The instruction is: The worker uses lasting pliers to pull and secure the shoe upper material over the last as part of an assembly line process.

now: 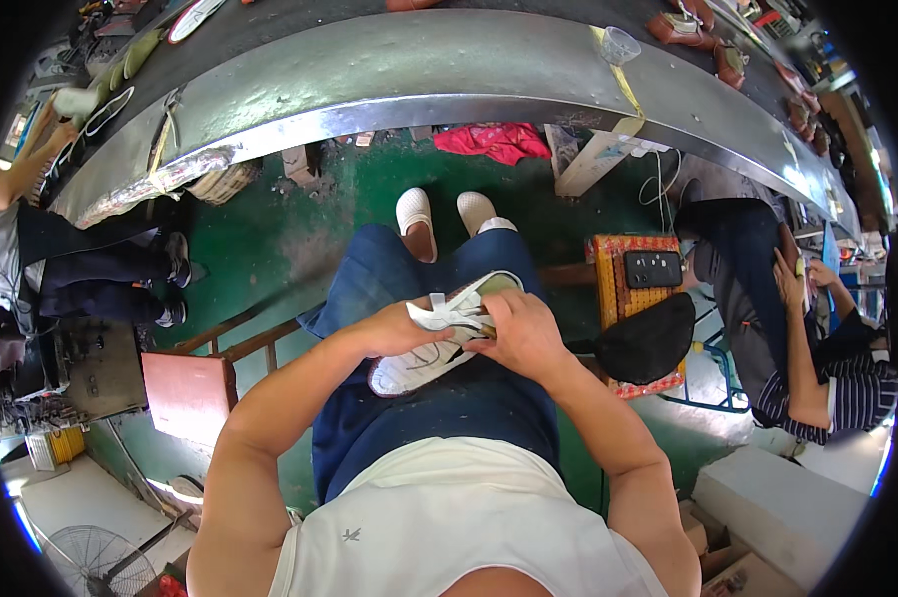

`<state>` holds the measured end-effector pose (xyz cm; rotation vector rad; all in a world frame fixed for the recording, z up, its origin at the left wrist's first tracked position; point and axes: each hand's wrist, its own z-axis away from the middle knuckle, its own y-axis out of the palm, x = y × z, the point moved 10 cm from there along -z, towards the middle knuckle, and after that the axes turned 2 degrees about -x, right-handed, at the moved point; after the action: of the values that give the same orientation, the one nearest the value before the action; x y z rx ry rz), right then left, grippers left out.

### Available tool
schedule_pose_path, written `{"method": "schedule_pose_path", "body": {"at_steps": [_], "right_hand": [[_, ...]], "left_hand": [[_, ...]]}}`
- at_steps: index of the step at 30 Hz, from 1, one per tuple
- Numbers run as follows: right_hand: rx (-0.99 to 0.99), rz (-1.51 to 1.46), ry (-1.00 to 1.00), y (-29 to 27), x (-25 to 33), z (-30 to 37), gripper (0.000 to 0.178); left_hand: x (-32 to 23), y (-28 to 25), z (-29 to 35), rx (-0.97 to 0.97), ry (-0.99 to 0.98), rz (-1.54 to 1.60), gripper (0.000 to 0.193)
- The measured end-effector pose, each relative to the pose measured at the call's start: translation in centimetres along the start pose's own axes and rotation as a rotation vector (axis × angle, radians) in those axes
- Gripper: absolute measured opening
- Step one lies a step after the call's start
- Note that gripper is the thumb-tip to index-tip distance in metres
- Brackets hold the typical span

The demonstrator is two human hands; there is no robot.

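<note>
A white lace-up shoe (414, 368) lies slanted across my lap, its toe at the lower left and its heel at the upper right. My left hand (401, 329) is closed on the side of its upper, by the raised white tongue and the loose dark laces. At the opening, near the heel, my right hand (521, 334) grips the shoe with fingers over its edge. Just what the fingertips pinch inside the opening is hidden. Under the shoe are my blue-clad thighs (369, 269).
A curved metal bench edge (369, 75) runs across the front, with shoes on the belt beyond. To the right, a stool with an orange patterned cover (610, 261) bears a black phone (653, 269) and a black pouch (648, 338). Co-workers sit right and stand left. Red cloth (494, 141) lies under the bench.
</note>
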<state>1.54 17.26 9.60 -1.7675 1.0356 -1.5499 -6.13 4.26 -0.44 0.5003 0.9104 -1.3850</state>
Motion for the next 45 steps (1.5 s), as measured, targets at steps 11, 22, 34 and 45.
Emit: {"method": "schedule_pose_path", "body": {"at_steps": [11, 22, 34, 45], "right_hand": [[0.090, -0.030, -0.329, 1.0, 1.6, -0.5, 0.035], [-0.109, -0.402, 0.462, -0.8, -8.0, 0.5, 0.026], [-0.064, -0.315, 0.669, -1.6, -11.7, 3.1, 0.042], [0.387, -0.733, 0.327, -1.8, 2.8, 1.6, 0.036]], "left_hand": [[0.9, -0.4, 0.7, 0.014, -0.212, 0.211, 0.071], [0.4, 0.2, -0.7, 0.071, -0.078, 0.213, 0.078], [-4.5, 0.4, -8.2, 0.283, -0.039, 0.264, 0.077], [-6.3, -9.4, 6.5, -0.344, 0.534, 0.562, 0.085]]}}
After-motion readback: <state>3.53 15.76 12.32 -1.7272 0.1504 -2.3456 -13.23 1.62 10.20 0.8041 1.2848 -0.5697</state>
